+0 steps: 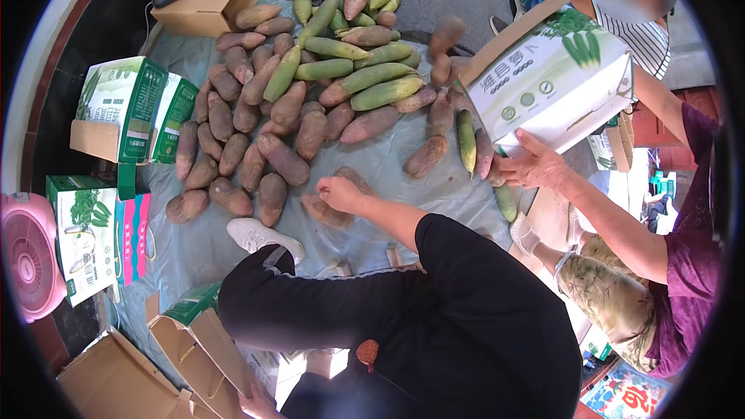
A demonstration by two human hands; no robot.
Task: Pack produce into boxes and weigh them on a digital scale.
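Observation:
My right hand reaches over the sheet, its fingers curled on a dusty reddish-brown radish. Part of another reddish radish shows just beyond that hand. At the lower edge, my left hand grips the side of an open carton, and most of its fingers are hidden. A large heap of reddish-brown radishes lies ahead of my right hand. Green radishes are heaped farther back.
At right, a co-worker's hand steadies a white and green carton. Another person sits at the far right. Cartons and a pink fan stand at left. My white shoe rests by the heap.

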